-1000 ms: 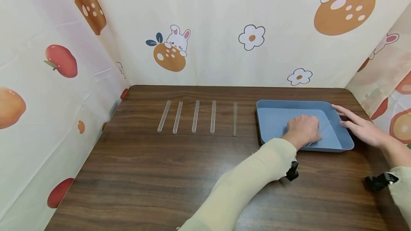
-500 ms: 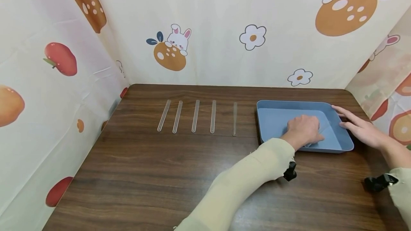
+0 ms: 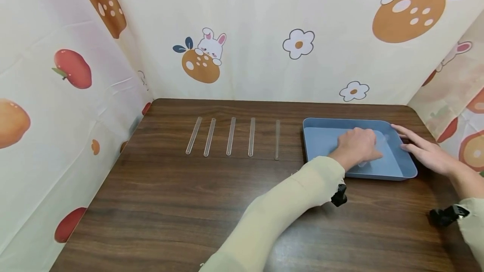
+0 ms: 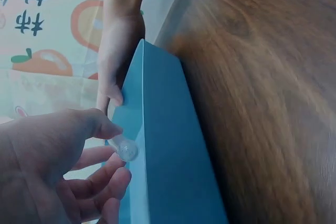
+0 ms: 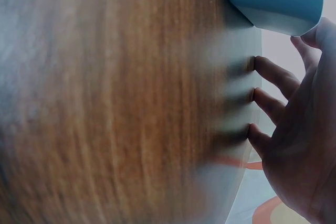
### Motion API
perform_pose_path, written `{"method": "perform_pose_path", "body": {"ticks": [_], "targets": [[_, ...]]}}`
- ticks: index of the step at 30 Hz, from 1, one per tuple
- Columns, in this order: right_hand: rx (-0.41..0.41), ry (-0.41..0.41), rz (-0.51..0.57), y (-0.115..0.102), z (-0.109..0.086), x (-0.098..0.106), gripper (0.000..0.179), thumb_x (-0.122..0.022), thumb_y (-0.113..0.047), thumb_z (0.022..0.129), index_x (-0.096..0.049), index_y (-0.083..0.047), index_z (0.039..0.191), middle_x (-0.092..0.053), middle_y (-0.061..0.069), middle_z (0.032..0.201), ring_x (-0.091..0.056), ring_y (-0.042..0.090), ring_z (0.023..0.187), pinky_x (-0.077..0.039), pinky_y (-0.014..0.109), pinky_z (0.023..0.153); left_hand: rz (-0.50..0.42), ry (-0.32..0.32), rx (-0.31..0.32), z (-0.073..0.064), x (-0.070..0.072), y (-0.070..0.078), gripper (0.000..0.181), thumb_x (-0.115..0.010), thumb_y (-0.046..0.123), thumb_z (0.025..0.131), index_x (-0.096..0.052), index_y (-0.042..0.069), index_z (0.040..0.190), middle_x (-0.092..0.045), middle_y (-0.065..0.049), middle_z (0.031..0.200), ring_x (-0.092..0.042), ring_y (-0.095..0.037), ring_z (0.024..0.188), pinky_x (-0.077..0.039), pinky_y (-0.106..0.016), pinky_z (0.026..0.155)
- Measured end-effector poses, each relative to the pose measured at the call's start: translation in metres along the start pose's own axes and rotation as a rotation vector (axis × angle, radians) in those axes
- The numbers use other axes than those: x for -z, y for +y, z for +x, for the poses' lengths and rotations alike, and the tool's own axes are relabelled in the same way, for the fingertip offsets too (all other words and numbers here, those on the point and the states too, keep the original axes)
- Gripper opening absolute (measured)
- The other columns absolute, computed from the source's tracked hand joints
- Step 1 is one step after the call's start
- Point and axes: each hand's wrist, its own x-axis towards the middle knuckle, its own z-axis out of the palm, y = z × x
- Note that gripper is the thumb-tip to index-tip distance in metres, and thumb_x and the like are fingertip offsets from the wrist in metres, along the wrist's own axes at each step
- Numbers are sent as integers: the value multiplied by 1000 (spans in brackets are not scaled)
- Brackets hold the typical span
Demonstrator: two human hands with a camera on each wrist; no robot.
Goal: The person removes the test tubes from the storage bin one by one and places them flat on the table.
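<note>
Over the blue tray (image 3: 393, 169), my left hand (image 3: 356, 147) pinches a clear test tube (image 4: 127, 151) between thumb and fingers. The tube's round end faces the camera in the left wrist view, beside the tray's wall; the hand hides most of it in the head view. My right hand (image 3: 427, 150) lies at the tray's right edge with its fingers extended. In the right wrist view, its thumb side meets the tray corner (image 5: 278, 3) and the other fingertips reach down near the table. Several more clear test tubes (image 3: 230, 137) lie in a spaced row left of the tray.
The brown wooden table (image 3: 181, 213) carries the tray at its right rear. A patterned curtain (image 3: 249, 66) stands behind the table and along both sides. The left sleeve (image 3: 276, 217) crosses the front of the table.
My left hand has risen slightly from the tray's floor, bringing the test tube with it. The right hand stays at the tray's edge, and the row of tubes is unchanged.
</note>
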Motion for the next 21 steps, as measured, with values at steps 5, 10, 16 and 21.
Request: {"method": "perform_pose_path", "body": {"ticks": [5, 10, 16, 21], "targets": [[-13, -12, 4, 0, 2, 1, 70, -39, -34, 123, -4, -32, 183, -28, 48, 172, -24, 28, 164, -19, 84, 126, 11, 19, -41, -2, 3, -8, 43, -74, 64, 103, -60, 32, 77, -52, 13, 68, -57, -5, 61, -42, -26, 54], [-21, -15, -1, 0, 3, 2, 70, -39, -34, 123, -3, -32, 183, -29, 48, 172, -25, 54, 154, -25, 83, 119, 0, 27, -62, -8, 8, -15, 24, -75, 64, 102, -71, 41, 94, -62, 19, 80, -60, -3, 68, -45, -24, 57], [-24, -17, -6, 0, 3, 2, 70, -39, -34, 122, -3, -30, 183, -27, 48, 172, -26, 60, 149, -29, 87, 112, 0, 48, -87, -18, 16, -22, 21, -74, 63, 103, -76, 50, 119, -71, 26, 100, -61, -1, 72, -48, -22, 58], [-30, -16, -20, -2, 3, 3, 71, -38, -34, 122, -2, -28, 183, -29, 50, 170, -30, 65, 144, -29, 88, 109, -2, 57, -105, -25, 19, -31, 22, -73, 65, 103, -75, 51, 120, -73, 29, 107, -62, -2, 73, -48, -23, 59]]}}
